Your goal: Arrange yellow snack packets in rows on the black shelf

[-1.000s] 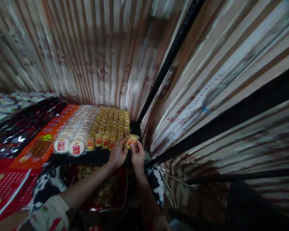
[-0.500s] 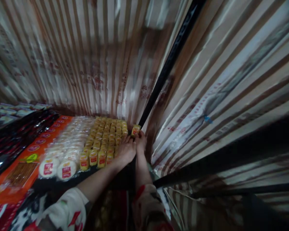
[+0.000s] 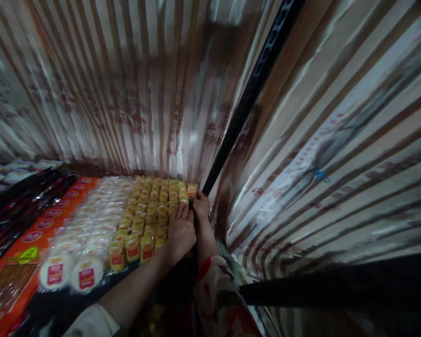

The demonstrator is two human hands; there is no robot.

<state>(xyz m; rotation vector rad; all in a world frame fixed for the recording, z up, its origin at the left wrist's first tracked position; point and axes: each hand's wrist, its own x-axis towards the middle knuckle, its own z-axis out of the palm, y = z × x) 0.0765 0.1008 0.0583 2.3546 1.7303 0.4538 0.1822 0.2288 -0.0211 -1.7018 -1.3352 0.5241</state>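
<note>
Small yellow wrapped snack packets [image 3: 147, 220] with red labels stand in tight rows on a dark shelf. My left hand [image 3: 181, 229] lies over the right-hand rows, palm down and fingers stretched forward, touching the packet tops. Close beside it, my right hand [image 3: 201, 206] reaches to the back corner by the black post. Its fingers are closed on one yellow snack packet [image 3: 192, 190] at the far end of the right edge. The undersides of the fingers are hidden.
White round wrapped crackers [image 3: 87, 274] fill rows left of the yellow packets. Further left lie an orange snack bag [image 3: 31, 238] and dark shiny packages [image 3: 17, 210]. A slanted black post [image 3: 245, 103] rises at the corner. Striped plastic sheeting [image 3: 154, 89] hangs behind and to the right.
My right hand has brought the yellow packet down and left against the back of the rows. My left hand has shifted slightly left and down, its fingers flatter. The view has shifted slightly.
</note>
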